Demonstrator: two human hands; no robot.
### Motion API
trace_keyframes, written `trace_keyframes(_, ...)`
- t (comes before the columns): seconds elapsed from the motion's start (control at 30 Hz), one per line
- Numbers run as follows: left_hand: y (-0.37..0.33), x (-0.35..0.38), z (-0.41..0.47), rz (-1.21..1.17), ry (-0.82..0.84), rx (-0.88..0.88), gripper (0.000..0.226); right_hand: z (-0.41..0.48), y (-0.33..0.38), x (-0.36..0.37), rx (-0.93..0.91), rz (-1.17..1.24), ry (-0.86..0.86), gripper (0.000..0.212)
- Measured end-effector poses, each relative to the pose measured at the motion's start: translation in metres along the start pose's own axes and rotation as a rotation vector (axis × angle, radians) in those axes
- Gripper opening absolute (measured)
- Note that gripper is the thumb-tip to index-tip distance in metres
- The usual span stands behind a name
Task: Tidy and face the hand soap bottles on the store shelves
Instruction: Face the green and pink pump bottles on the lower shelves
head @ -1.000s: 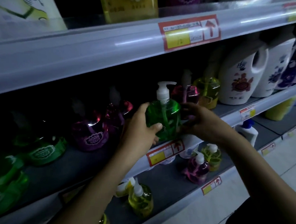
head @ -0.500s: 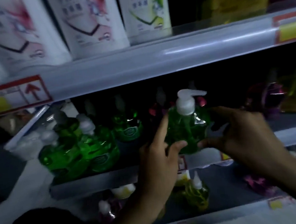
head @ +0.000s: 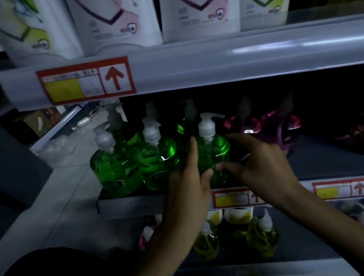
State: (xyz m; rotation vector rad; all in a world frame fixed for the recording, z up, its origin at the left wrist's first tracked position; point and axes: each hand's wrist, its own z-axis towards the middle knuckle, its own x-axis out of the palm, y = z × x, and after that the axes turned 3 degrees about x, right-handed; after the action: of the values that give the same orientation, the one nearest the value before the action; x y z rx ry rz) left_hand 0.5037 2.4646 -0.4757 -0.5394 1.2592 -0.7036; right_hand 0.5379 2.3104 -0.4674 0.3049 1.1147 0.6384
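On middle shelf (head: 127, 205) | left hand (head: 186, 186), right hand (head: 262, 169) | fingers grip green bottle (head: 215, 150)

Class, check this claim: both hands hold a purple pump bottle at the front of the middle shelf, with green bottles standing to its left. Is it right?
Not quite. The head view shows that the pump bottle held between the left hand and the right hand is green, not purple. The rest of the claim stands.
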Motion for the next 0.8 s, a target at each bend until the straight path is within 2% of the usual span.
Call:
trace_keyframes(0.07, -0.01, -0.018, -0.004, 0.227, -0.045, 0.085, 0.06, 0.001, -0.002, -0.002, -0.026, -0.034, 0.004, 0.067)
trace_keyframes(0.17, -0.012, -0.056, -0.007, 0.388, -0.273, 0.218, 0.039, 0.001, -0.001, -0.003, -0.117, 0.039, 0.061, 0.073)
trace_keyframes(0.2, -0.006, -0.064, -0.005, 0.442, -0.295, 0.199, 0.041, 0.0, 0.0, -0.002, -0.148, 0.049, 0.102, 0.077)
trace_keyframes(0.27, 0.008, -0.073, -0.002, 0.536, -0.205, 0.105, 0.049, 0.0, 0.002, 0.003, -0.192, 0.006, 0.181, 0.082)
trace_keyframes(0.37, 0.018, -0.071, 0.002, 0.584, -0.097, 0.048, 0.06, 0.001, 0.007, 0.01, -0.205, -0.066, 0.201, 0.08)
trace_keyframes(0.67, 0.016, -0.065, 0.001, 0.59, -0.134, 0.058, 0.058, -0.011, 0.016, 0.033, -0.22, 0.005, 0.126, 0.083)
trace_keyframes(0.73, 0.013, -0.06, 0.001, 0.536, -0.176, 0.08, 0.054, -0.015, 0.014, 0.026, -0.217, 0.046, 0.156, 0.082)
trace_keyframes(0.8, 0.007, -0.053, 0.001, 0.465, -0.331, 0.215, 0.037, -0.017, 0.009, 0.01, -0.209, 0.058, 0.087, 0.069)
